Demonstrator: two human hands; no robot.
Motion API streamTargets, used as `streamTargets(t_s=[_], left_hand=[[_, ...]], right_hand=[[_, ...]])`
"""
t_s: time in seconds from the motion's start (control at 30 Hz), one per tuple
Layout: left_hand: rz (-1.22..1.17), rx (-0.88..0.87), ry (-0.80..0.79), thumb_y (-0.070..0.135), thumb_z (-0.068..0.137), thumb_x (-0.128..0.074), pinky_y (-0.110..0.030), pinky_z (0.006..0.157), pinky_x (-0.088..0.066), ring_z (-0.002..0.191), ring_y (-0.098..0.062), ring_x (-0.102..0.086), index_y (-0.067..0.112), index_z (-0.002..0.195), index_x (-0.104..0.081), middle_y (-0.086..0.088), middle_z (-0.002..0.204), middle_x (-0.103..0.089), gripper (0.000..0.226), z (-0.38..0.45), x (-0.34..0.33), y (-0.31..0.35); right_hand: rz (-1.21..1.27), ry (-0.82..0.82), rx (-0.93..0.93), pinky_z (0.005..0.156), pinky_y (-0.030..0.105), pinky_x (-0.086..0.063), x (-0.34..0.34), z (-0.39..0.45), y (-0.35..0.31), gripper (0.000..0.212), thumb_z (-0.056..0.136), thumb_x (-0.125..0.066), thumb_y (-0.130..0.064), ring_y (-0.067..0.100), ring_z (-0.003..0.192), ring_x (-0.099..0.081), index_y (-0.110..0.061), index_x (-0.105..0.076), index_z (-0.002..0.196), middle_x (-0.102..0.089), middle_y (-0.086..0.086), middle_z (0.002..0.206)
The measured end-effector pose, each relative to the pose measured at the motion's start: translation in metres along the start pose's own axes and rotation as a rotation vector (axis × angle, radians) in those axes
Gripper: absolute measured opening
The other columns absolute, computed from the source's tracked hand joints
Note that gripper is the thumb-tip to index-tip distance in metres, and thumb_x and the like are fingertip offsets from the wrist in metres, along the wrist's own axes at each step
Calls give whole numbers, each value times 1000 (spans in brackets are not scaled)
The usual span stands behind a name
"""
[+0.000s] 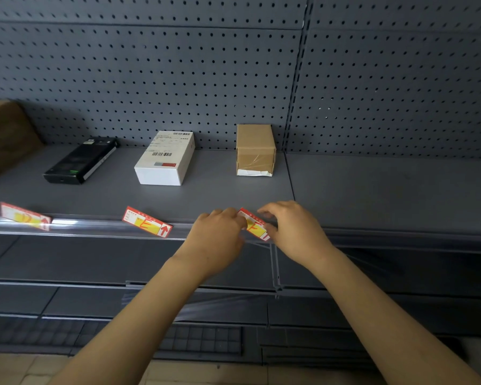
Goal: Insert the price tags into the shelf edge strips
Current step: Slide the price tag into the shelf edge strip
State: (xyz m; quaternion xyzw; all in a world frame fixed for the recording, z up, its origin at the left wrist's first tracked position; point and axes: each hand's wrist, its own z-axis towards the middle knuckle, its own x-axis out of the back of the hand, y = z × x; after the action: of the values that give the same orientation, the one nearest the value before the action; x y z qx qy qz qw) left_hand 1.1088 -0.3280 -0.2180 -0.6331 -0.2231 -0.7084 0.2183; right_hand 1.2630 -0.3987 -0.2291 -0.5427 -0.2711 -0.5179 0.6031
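Three price tags are showing along the shelf edge strip: the left tag, the middle tag and the right tag, each red and yellow. Four items are sitting on the shelf: one black box, one white box, one small cardboard box and one larger brown carton at the far left. Two hands are reaching in, the left hand and the right hand.
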Motion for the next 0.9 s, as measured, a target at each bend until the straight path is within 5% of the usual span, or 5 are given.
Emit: streamTargets(t_s=[0.37, 0.6, 0.9], left_hand=[[-50, 89, 21, 29, 94, -51, -35, 98, -44, 111, -21, -57, 25, 125, -56, -1, 127, -58, 32, -13, 13, -9], [-67, 89, 101, 26, 92, -53, -34, 93, -46, 108, -22, -59, 23, 126, -54, -1, 123, -60, 34, -10, 30, -15], [-177, -28, 125, 19, 90, -58, -36, 92, -49, 108, -23, -59, 25, 129, -52, -2, 123, -60, 40, 18, 19, -16]], right_hand=[[-47, 23, -65, 92, 37, -46, 8, -20, -1, 40, 85, -65, -19, 21, 120, -45, -15, -56, 123, -58, 4, 127], [35, 213, -152, 78, 33, -53, 2, -27, -10, 22, 87, -63, -16, 19, 101, -58, -14, -64, 108, -66, 4, 108], [-10, 200, -296, 70, 34, -54, -11, -30, -29, 17, 86, -65, -17, 18, 89, -61, -16, -65, 103, -67, 4, 101]])
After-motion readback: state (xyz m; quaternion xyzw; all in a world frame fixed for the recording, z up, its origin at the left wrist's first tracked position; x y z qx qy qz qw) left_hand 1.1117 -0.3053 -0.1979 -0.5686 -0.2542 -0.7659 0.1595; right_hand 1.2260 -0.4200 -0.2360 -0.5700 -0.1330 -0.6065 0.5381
